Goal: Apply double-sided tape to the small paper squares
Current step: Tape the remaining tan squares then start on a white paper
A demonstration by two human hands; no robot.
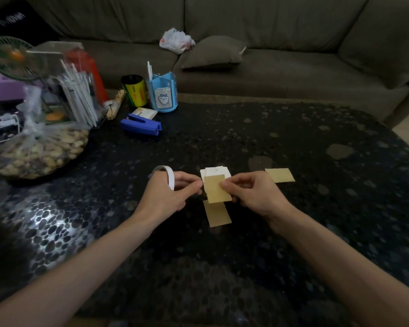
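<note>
Over the middle of the dark table (293, 232), both hands hold up one brown paper square (217, 188). The right hand (250, 192) pinches the square's right side with thumb and fingers curled tight on it. The left hand (172, 192) reaches in from the other side, and its thumb and first finger press together at the square's top left corner. A white roll of tape (169, 177) sits like a ring on the left hand. Both arms are bare and stretch out from the bottom corners.

Just behind the held square lies a small pile of white papers (214, 171). A second brown square (219, 214) lies flat on the table under the hands, and a third brown square (280, 175) lies to the right.

The table top is black with a shiny pebble pattern. At its far left are a blue stapler (141, 125), a blue pen holder (162, 94), a yellow and black can (134, 90) and a clear bag of peanuts (40, 149). A grey-brown sofa (293, 74) with a cushion (213, 53) and a white plastic bag (176, 40) stands behind.
</note>
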